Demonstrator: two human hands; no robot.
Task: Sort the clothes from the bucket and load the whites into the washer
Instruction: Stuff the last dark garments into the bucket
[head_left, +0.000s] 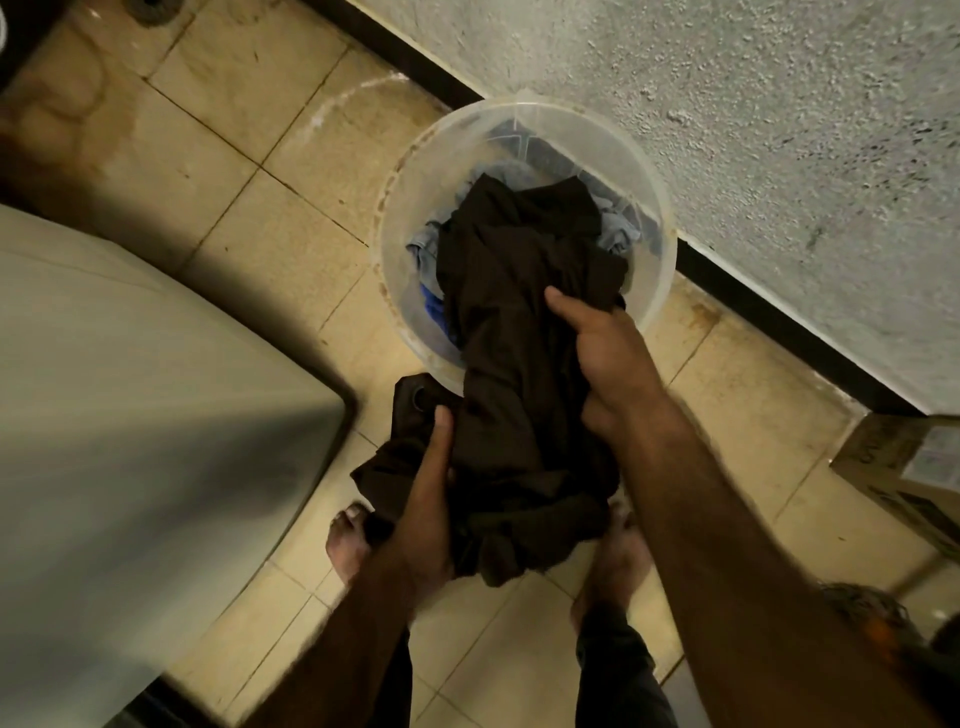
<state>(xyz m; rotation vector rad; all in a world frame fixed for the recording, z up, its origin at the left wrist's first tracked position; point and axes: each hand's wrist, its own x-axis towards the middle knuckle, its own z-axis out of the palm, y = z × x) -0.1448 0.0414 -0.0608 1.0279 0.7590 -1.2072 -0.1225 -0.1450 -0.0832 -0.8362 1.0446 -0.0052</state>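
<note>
A clear plastic bucket (561, 122) stands on the tiled floor against the wall. Inside it lie grey-blue clothes (618, 234) and a bright blue piece (434, 309). A large dark brown garment (509, 364) hangs from the bucket's near rim down toward my feet. My right hand (608, 353) grips its upper part just over the rim. My left hand (426, 499) clutches its lower bunched end. The washer (130, 415), pale with a closed top, fills the left side.
A rough plastered wall (727, 130) with a dark skirting runs diagonally behind the bucket. A cardboard box (904, 473) sits at the right edge. My bare feet (348, 540) stand on beige tiles just below the garment.
</note>
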